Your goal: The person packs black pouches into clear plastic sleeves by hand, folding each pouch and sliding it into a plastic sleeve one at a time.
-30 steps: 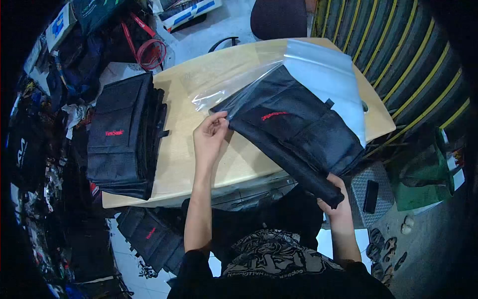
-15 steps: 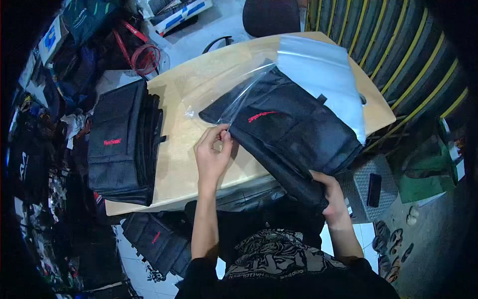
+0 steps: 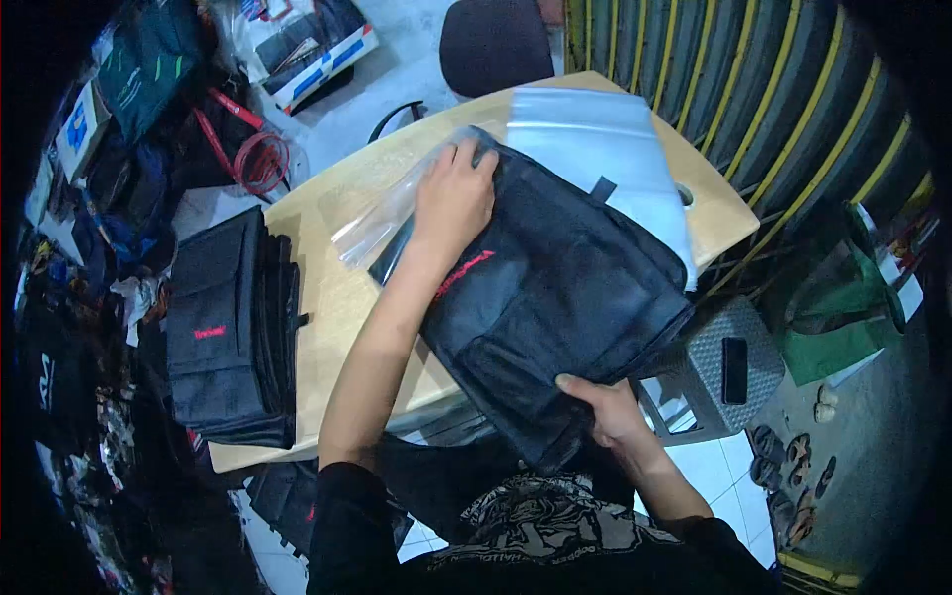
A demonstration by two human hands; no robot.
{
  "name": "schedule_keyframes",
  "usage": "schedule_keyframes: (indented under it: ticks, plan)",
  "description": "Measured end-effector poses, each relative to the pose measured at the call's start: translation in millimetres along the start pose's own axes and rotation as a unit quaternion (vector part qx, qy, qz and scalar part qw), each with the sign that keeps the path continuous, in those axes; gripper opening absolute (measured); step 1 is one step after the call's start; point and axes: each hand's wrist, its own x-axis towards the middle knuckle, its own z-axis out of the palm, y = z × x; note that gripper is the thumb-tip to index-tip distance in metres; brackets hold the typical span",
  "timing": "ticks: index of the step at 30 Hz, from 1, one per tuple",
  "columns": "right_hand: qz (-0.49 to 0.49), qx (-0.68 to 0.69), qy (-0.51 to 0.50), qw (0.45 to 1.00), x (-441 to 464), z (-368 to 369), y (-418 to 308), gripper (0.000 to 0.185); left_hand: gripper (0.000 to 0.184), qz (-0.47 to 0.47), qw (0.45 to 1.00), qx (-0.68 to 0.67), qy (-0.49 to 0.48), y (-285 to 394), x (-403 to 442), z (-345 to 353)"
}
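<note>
A black fabric bag (image 3: 585, 268) with red lettering lies slanted across the table in front of me. Over its far left end sits a clear plastic bag (image 3: 372, 223), crumpled and partly around it. My left hand (image 3: 456, 193) is curled over that end, its fingers closed on the plastic at the bag's edge; the fingertips are partly hidden. At the near corner, my right hand (image 3: 610, 412) grips the black bag with the thumb on top and the other fingers hidden underneath.
A pile of similar black bags (image 3: 233, 332) stands at the table's left. Flat plastic sleeves (image 3: 595, 139) lie at the far right of the wooden table (image 3: 322, 288). A grey stool (image 3: 709, 372) holding a phone (image 3: 734, 369) stands right. Another black bag (image 3: 283, 501) lies below.
My left hand has moved up and away from the near edge to the far left end, bringing the plastic along. My right hand and the black bag have shifted left and slightly turned.
</note>
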Motion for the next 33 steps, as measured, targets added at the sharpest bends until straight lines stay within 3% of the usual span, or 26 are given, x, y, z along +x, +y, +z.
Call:
schedule_keyframes:
  ticks: [1,5,6,7,9,12,15,19,22,24,27,30,33]
  plan:
    - [0.013,-0.025,0.008,1.000,-2,1,-3,0.049,0.042,0.002,0.999,0.012,-0.047,-1,5,1]
    - [-0.039,-0.032,0.026,0.998,-1,-4,3,0.040,0.046,0.013,0.984,0.180,0.004,1,17,3]
    - [-0.061,-0.035,0.030,0.997,0,-5,7,0.037,0.045,0.015,0.979,0.202,0.002,-1,20,3]
    - [0.003,-0.086,0.044,0.995,0,-7,5,0.049,0.044,0.017,0.974,0.224,-0.002,-5,22,2]
    - [0.041,-0.138,0.043,0.989,-7,1,-7,0.049,0.038,0.001,0.966,0.255,-0.038,-8,26,0]
    - [0.023,-0.254,0.010,0.967,-8,-5,-9,0.053,0.030,-0.005,0.953,0.304,-0.002,-20,31,2]
    - [-0.012,-0.306,0.007,0.952,-13,-10,-4,0.059,0.025,-0.005,0.963,0.270,-0.011,-25,37,-2]
    - [-0.049,-0.360,0.055,0.930,-20,-5,-11,0.068,0.021,0.035,0.960,0.265,0.081,-29,45,-7]
    - [0.061,-0.397,0.031,0.916,-21,-2,-29,0.086,0.021,0.050,0.976,0.203,0.070,-29,51,-15]
    - [-0.001,-0.402,-0.027,0.915,-19,-21,-25,0.084,0.019,0.062,0.987,0.126,0.076,-34,54,-17]
    - [-0.020,-0.344,-0.086,0.935,-20,-52,-17,0.073,0.017,0.062,0.993,0.046,0.091,-33,63,-34]
    - [-0.192,-0.418,-0.126,0.879,-21,-50,-27,0.062,0.018,0.084,0.993,0.046,0.063,-33,69,-56]
    - [-0.278,-0.480,-0.130,0.822,-26,-11,-59,0.053,0.017,0.133,0.984,0.106,0.048,-22,75,-82]
